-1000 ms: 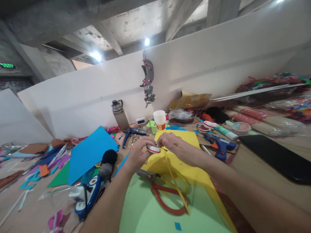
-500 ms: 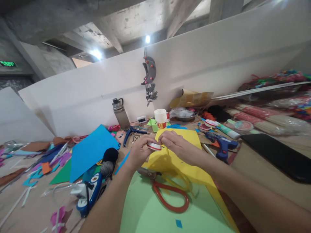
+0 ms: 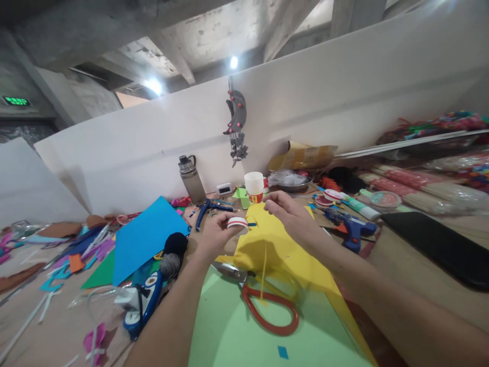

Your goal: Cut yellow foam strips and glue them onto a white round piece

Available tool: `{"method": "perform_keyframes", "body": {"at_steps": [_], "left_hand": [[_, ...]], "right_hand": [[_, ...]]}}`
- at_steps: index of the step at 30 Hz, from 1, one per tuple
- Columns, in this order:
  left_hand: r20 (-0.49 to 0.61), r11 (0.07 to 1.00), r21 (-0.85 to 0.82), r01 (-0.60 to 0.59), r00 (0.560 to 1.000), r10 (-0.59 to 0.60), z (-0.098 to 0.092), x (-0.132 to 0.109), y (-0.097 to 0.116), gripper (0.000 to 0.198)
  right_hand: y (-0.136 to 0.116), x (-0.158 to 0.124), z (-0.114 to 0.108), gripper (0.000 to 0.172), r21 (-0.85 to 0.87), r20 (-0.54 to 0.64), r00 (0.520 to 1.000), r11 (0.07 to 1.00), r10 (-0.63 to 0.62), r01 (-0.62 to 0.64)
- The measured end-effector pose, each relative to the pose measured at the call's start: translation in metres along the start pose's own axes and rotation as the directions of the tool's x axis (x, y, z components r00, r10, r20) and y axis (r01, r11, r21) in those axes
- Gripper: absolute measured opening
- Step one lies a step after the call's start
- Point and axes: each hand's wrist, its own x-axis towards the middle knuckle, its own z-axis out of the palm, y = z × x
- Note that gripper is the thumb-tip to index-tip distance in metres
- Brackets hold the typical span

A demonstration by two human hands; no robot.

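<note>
My left hand [image 3: 216,235] is pinching a shallow white paper-cup piece [image 3: 237,223] with a red stripe round it. A small blue tab [image 3: 252,225] and a curl of yellow paper show at its right side. My right hand [image 3: 286,210] hovers to the right of the cup piece, apart from it, fingers loosely bent, with nothing visible in them. Beneath both hands are a yellow sheet [image 3: 301,255] and a light green sheet [image 3: 221,326]. Red-handled scissors [image 3: 269,318] lie across the sheets, a thin yellow strip [image 3: 264,270] over them.
Stacked paper cups [image 3: 254,187] stand at the back beside a bottle [image 3: 192,181]. On the right are a blue glue gun [image 3: 353,232] and a black flat object [image 3: 435,247]. Leftward lie a blue sheet [image 3: 147,237], yarn balls [image 3: 171,255], a power strip [image 3: 142,308] and coloured scraps.
My right hand has let go of the cup piece and moved up and right, its fingers loosening. The left hand keeps hold of the piece, which has shifted slightly up and left.
</note>
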Motion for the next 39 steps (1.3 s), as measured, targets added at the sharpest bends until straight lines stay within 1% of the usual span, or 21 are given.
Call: {"method": "perform_keyframes", "body": {"at_steps": [1,3,5,7,8,9,11,12,13,15,17,19,21,24,26,28,30,32,34,36,39], "left_hand": [[-0.044,0.999,-0.016,0.041,0.998,-0.042,-0.002,0.001,-0.002,0.029],[-0.138,0.989,-0.100,0.108,0.983,-0.121,-0.006,0.004,-0.005,0.029],[-0.208,0.964,-0.230,0.135,0.961,-0.184,-0.010,0.007,-0.007,0.029],[-0.251,0.926,-0.357,0.121,0.943,-0.220,-0.015,0.008,-0.008,0.029],[-0.261,0.908,-0.403,0.112,0.937,-0.232,-0.017,0.009,-0.008,0.028],[-0.270,0.895,-0.434,0.106,0.932,-0.241,-0.019,0.009,-0.008,0.028],[-0.300,0.877,-0.472,0.091,0.919,-0.256,-0.022,0.008,-0.007,0.028],[-0.319,0.868,-0.490,0.081,0.910,-0.265,-0.023,0.008,-0.007,0.028],[-0.340,0.857,-0.510,0.070,0.899,-0.276,-0.024,0.008,-0.006,0.028],[-0.390,0.837,-0.546,0.043,0.871,-0.299,-0.027,0.008,-0.006,0.030],[-0.456,0.836,-0.548,0.009,0.835,-0.308,-0.030,0.009,-0.008,0.032],[-0.529,0.859,-0.510,-0.026,0.797,-0.290,-0.033,0.010,-0.011,0.035],[-0.571,0.879,-0.474,-0.055,0.779,-0.259,-0.037,0.012,-0.014,0.035],[-0.583,0.886,-0.458,-0.070,0.777,-0.239,-0.043,0.013,-0.014,0.032],[-0.602,0.884,-0.461,-0.074,0.758,-0.251,-0.050,0.014,-0.012,0.027],[-0.617,0.873,-0.482,-0.076,0.737,-0.276,-0.059,0.014,-0.009,0.024],[-0.607,0.849,-0.523,-0.079,0.734,-0.305,-0.067,0.014,-0.008,0.023],[-0.586,0.829,-0.554,-0.071,0.742,-0.327,-0.073,0.013,-0.009,0.025],[-0.562,0.836,-0.548,-0.032,0.754,-0.340,-0.073,0.012,-0.010,0.027],[-0.538,0.876,-0.481,0.037,0.776,-0.329,-0.069,0.011,-0.010,0.032],[-0.508,0.940,-0.325,0.101,0.820,-0.264,-0.058,0.011,-0.009,0.040]], "right_hand": [[0.001,0.001,-0.001,0.022,0.012,-0.016,1.000,1.000,-0.002,0.002],[-0.001,0.001,-0.002,0.019,0.039,0.001,1.000,0.999,0.003,-0.003],[-0.007,-0.002,-0.002,0.019,0.040,0.090,0.996,0.999,0.012,-0.015],[-0.016,-0.008,-0.002,0.020,-0.010,0.244,0.970,1.000,-0.004,0.007],[-0.021,-0.012,-0.002,0.020,-0.056,0.340,0.940,0.998,-0.015,0.036],[-0.026,-0.016,-0.002,0.018,-0.113,0.441,0.897,0.991,-0.016,0.073],[-0.032,-0.026,0.000,0.015,-0.247,0.621,0.783,0.957,0.037,0.151],[-0.034,-0.031,0.002,0.018,-0.318,0.678,0.730,0.929,0.083,0.190],[-0.034,-0.036,0.004,0.025,-0.388,0.711,0.691,0.892,0.130,0.232],[-0.032,-0.045,0.009,0.037,-0.499,0.735,0.645,0.811,0.209,0.305],[-0.029,-0.053,0.015,0.043,-0.563,0.734,0.629,0.749,0.257,0.351],[-0.026,-0.058,0.020,0.046,-0.585,0.734,0.621,0.720,0.275,0.373],[-0.025,-0.062,0.024,0.048,-0.595,0.730,0.625,0.708,0.277,0.381],[-0.028,-0.065,0.028,0.045,-0.599,0.705,0.654,0.723,0.273,0.344],[-0.031,-0.065,0.029,0.041,-0.576,0.691,0.669,0.768,0.274,0.279],[-0.035,-0.063,0.028,0.045,-0.534,0.675,0.687,0.820,0.268,0.205],[-0.038,-0.059,0.027,0.053,-0.484,0.633,0.733,0.867,0.251,0.121],[-0.039,-0.053,0.025,0.058,-0.380,0.582,0.792,0.923,0.187,0.061],[-0.035,-0.046,0.023,0.057,-0.235,0.539,0.838,0.970,0.084,0.053],[-0.029,-0.040,0.023,0.058,-0.119,0.485,0.874,0.989,-0.024,0.093],[-0.021,-0.032,0.022,0.065,-0.065,0.404,0.907,0.985,-0.121,0.160]]}}
